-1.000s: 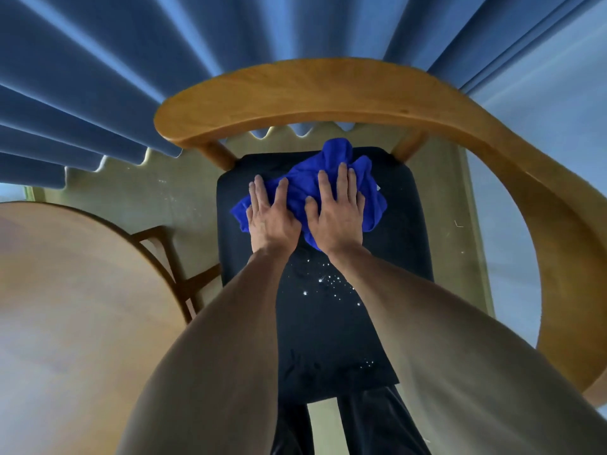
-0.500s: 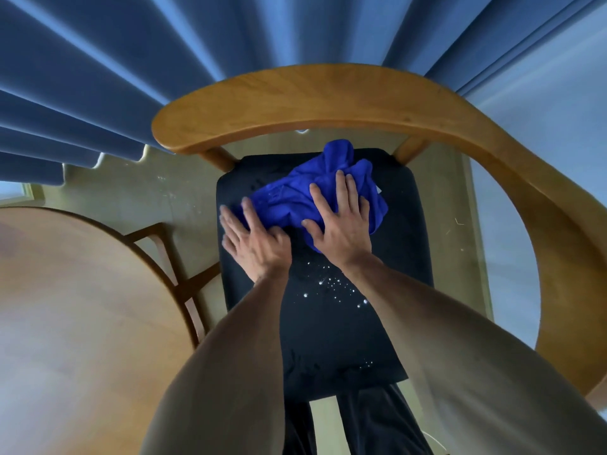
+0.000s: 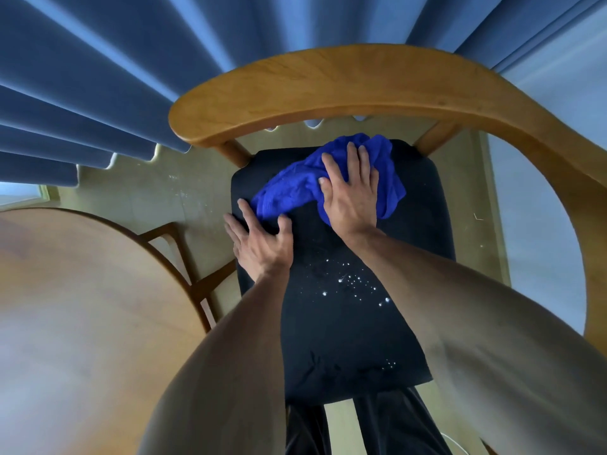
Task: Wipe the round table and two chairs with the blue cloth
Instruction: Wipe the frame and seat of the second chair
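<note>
A blue cloth [image 3: 295,188] lies bunched on the far part of the chair's black seat [image 3: 354,339]. My right hand [image 3: 351,192] presses flat on the cloth with straight fingers. My left hand [image 3: 259,244] rests on the seat's left edge, fingers spread, its fingertips touching the cloth's near-left corner. White specks [image 3: 354,284] dot the seat's middle, just below both hands. The chair's curved wooden back [image 3: 328,93] arcs above the seat. The round wooden table [image 3: 82,307] fills the lower left.
Blue curtains [image 3: 98,77] hang behind the chair. The chair's wooden armrest [image 3: 588,224] curves down the right side. A pale yellowish floor [image 3: 157,198] shows between table and chair. Table legs [image 3: 184,257] stand close to the seat's left side. My dark trouser legs [image 3: 377,425] are below the seat.
My left hand has slid off the cloth down to the seat's left edge. My right hand has stayed on the cloth, which has stretched out leftward and shifted slightly right.
</note>
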